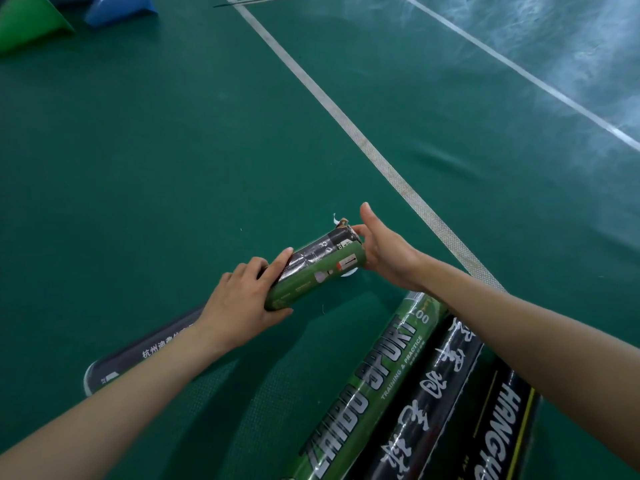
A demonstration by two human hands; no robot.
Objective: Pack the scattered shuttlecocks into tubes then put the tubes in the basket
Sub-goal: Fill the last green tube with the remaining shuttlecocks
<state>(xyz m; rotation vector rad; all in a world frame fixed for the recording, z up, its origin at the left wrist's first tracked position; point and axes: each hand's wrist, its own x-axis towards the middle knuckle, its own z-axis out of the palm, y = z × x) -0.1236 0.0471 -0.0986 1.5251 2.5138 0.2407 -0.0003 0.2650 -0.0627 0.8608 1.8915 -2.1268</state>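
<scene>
- Green court floor (173, 150): filled the whole view, crossed by a white line (346, 123). No basket in view.
- Three tubes at lower right: lay side by side on the floor. Green tube (381, 362), black lettered tube (433, 386) and black-and-yellow tube (502, 427), partly under the right forearm.
- Dark tube (138, 351): lay on the floor at lower left, crossed by the left forearm.
- Green cone (27, 22) and blue cone (117, 10): stood at the far left corner, well apart from the work.
- Held tube (318, 268): green and black, carried low over the floor, tilted with its frayed mouth away from the body.
- Left hand (239, 306): clenched round the near end, thumb along the top.
- Right hand (384, 247): set against the far mouth with the thumb straight up and the fingers largely hidden. Could not tell whether pinching a shuttlecock.
- White feather scrap (334, 219): showed just past the rim. Another white piece (348, 273) showed under the mouth.
- Step judged: loading at the mouth. Best done with the tube held steady, the cork entered first along the axis, and light pressure, given the torn rim.
</scene>
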